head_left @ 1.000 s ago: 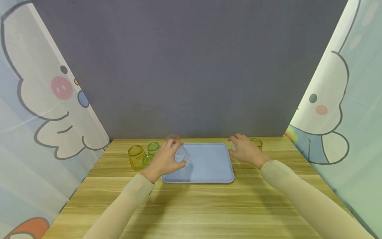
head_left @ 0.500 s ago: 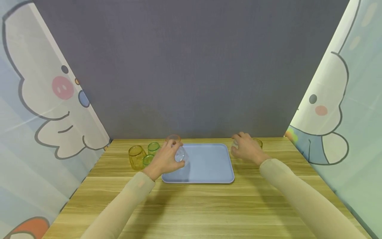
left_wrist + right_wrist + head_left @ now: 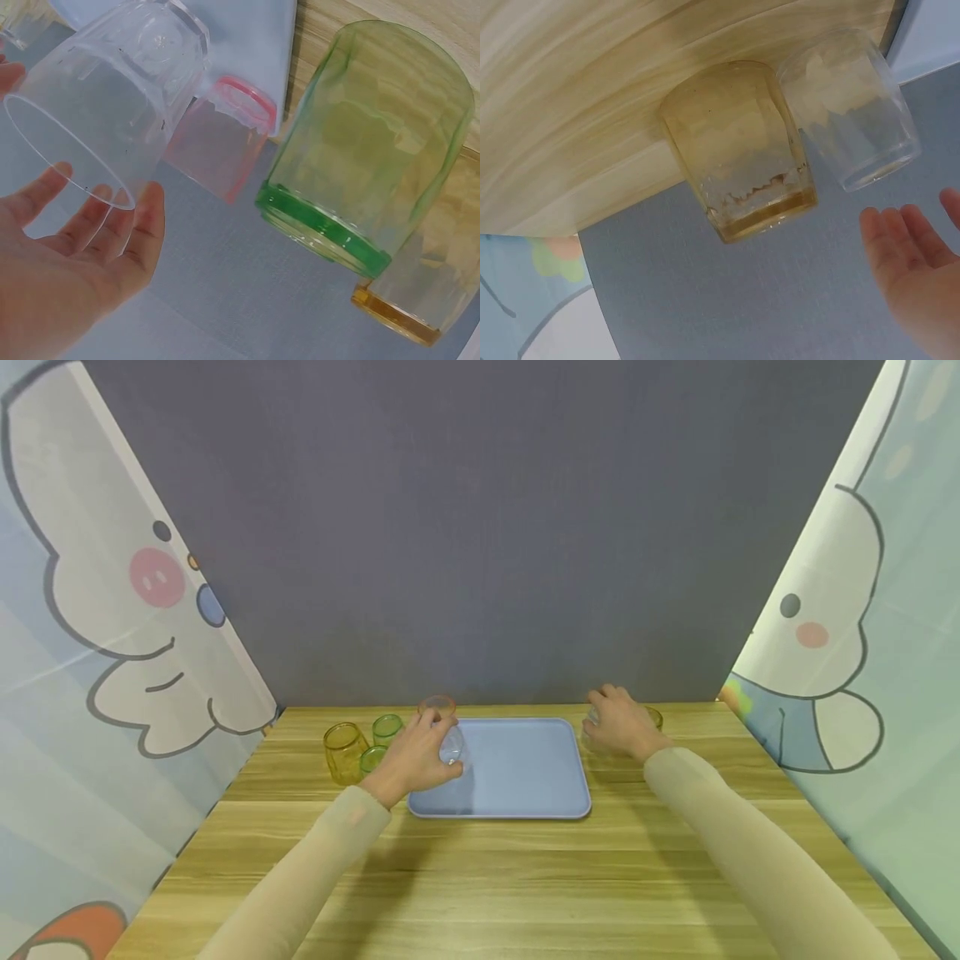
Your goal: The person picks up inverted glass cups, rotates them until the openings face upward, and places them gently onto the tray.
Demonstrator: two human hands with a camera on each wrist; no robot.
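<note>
Over the left part of the blue tray [image 3: 525, 772], my left hand [image 3: 418, 758] grips a clear plastic cup [image 3: 112, 97] near its rim, thumb on one side and fingers on the other. The cup's open mouth is towards the palm and its base is down; whether it touches the tray I cannot tell. Right of the tray, my right hand [image 3: 624, 727] is spread above another clear cup [image 3: 851, 112], which stands upside down. In the right wrist view the fingers [image 3: 911, 240] lie apart from that cup. A yellow cup [image 3: 739, 150] stands beside it.
Left of the tray stand a yellow cup [image 3: 346, 756], a green cup [image 3: 387, 728] and a second green cup [image 3: 372, 761]. A pink cup [image 3: 221, 139] stands behind my left hand. A grey panel [image 3: 487, 543] closes off the table's [image 3: 510, 885] back edge.
The clear cup in my left hand has tipped from slanted to more upright over the tray. My right hand has shifted slightly right and away, over the other clear cup.
</note>
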